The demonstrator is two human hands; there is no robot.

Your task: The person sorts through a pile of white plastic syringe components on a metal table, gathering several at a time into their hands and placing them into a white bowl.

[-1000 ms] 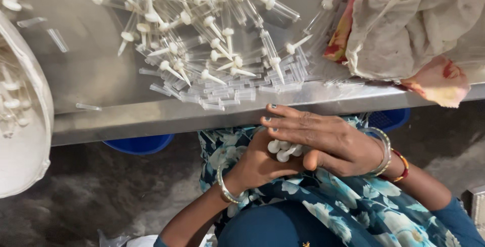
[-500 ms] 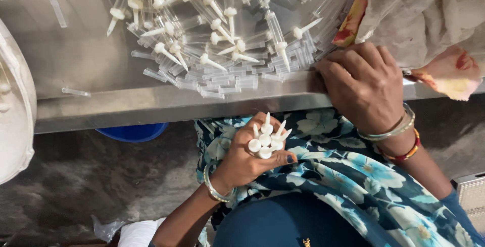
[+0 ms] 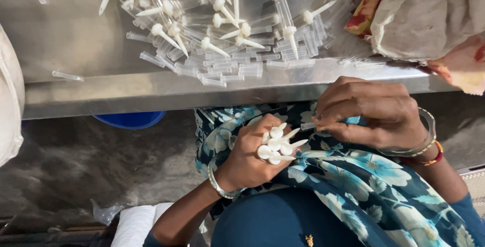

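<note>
Looking down from the head camera, we see our left hand (image 3: 252, 156) clutching a bunch of white plungers (image 3: 279, 143) above our lap; our right hand (image 3: 371, 115) pinches a clear tube (image 3: 308, 125), mostly hidden by fingers. Behind, the tube pile (image 3: 237, 39) runs off the top edge.

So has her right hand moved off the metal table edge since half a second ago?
Yes. The right hand has come down off the table edge toward the left hand.
</note>
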